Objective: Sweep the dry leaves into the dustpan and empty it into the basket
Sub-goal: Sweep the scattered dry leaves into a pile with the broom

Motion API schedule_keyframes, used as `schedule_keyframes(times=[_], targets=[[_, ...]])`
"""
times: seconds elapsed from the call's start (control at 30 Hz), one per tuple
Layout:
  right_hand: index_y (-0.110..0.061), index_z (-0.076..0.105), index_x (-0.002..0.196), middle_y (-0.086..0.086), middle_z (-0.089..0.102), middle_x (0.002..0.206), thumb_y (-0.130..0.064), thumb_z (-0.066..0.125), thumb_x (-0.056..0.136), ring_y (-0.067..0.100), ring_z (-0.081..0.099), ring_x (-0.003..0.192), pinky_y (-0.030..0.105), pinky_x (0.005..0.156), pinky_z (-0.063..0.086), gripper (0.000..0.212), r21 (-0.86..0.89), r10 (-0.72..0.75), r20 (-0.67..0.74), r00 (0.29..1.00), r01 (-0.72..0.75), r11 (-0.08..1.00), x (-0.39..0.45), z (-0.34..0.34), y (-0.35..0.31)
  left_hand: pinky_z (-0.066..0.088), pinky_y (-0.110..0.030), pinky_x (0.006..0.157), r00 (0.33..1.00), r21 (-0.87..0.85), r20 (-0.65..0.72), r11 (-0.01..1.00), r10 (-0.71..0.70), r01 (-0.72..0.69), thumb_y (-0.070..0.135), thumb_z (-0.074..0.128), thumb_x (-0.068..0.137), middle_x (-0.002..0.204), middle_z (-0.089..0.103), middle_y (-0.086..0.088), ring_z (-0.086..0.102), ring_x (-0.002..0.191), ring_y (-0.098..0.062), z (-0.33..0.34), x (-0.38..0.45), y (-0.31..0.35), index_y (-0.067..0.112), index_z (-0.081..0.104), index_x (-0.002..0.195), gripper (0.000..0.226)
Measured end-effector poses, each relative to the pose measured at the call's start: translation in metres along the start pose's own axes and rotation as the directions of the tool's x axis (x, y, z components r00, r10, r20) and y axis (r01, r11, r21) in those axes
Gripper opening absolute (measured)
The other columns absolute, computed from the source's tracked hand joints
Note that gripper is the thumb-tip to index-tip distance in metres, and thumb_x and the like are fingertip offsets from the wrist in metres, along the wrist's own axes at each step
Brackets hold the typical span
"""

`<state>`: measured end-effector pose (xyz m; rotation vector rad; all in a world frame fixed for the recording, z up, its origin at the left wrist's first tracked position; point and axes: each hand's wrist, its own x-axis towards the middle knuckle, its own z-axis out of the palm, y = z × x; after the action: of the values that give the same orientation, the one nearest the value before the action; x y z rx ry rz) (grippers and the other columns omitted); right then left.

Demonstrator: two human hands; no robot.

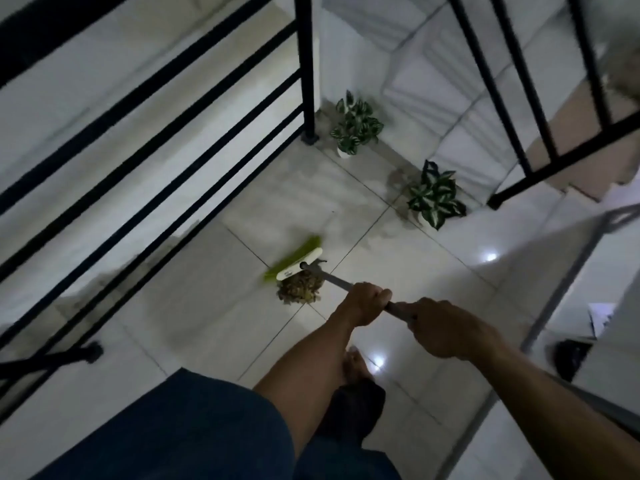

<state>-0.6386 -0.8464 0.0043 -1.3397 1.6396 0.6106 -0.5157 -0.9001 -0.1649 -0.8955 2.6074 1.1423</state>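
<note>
**Broom head sitting just beyond a small heap of dry leaves on a tiled landing**

I am looking down from the head camera at a dim, pale tiled floor (214, 296). Both hands are gripping one grey broom handle (332, 277), which is running from about 4 o'clock near my body out toward 10 o'clock. The left hand (363, 303) is closed around the handle further down the shaft, nearer the broom head. The right hand (446, 329) is closed around it higher up, closer to me.

The broom head (298, 259), green-bristled with a white back, is blurring with motion. Its long axis is lying across the handle, running from about 8 o'clock up to 2 o'clock. The leaf pile (300, 289), a compact brownish clump, is touching the near side of the head, at about 10 o'clock from the left hand and between the head and my feet.

I am judging that the coming stroke depends on this: the leaves are on my side of the bristles, so a pull toward me would drag them along the handle's line.

I cannot see a dustpan or basket. Two potted plants (355, 124) are standing at 12 to 1 o'clock, well apart from the pile, beside black railings (306, 64).
</note>
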Motion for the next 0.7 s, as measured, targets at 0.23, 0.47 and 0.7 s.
schedule_keyframes(times=[0.23,0.47,0.7], targets=[[-0.041,0.026,0.163,-0.006,0.053,0.076,-0.012,0.036,0.11,0.009,0.049,0.059,0.023,0.055,0.042,0.061,0.21,0.083,-0.151,0.985,-0.05,0.976,-0.01,0.03,-0.031,0.044,-0.043,0.075,1.0,0.093,0.004,0.995,0.027,-0.027,0.012,0.042,0.1,0.094,0.067,-0.025,0.062,0.089,-0.039,-0.019,-0.009,-0.018,0.011,0.049,0.074,0.026],[-0.04,0.047,0.152,0.0,0.063,0.091,-0.021,0.043,0.1,0.022,0.065,0.078,0.036,0.07,0.055,0.055,0.371,0.31,-0.213,0.926,-0.217,0.903,0.041,0.072,-0.059,0.045,-0.046,0.075,0.956,0.288,0.195,0.919,0.218,-0.268,-0.001,0.044,0.094,0.095,0.065,-0.027,0.061,0.089,-0.043,-0.007,0.006,-0.063,-0.002,0.057,0.095,0.013],[-0.049,0.032,0.158,0.001,0.068,0.088,-0.013,0.036,0.099,0.017,0.063,0.065,0.031,0.055,0.05,0.069,0.472,0.442,-0.183,0.878,-0.316,0.823,0.031,0.12,-0.142,0.049,-0.049,0.063,0.873,0.231,0.215,0.845,0.439,-0.482,-0.013,0.054,0.083,0.078,0.065,-0.033,0.063,0.073,-0.05,-0.005,-0.053,-0.097,-0.01,0.061,0.085,0.008]])
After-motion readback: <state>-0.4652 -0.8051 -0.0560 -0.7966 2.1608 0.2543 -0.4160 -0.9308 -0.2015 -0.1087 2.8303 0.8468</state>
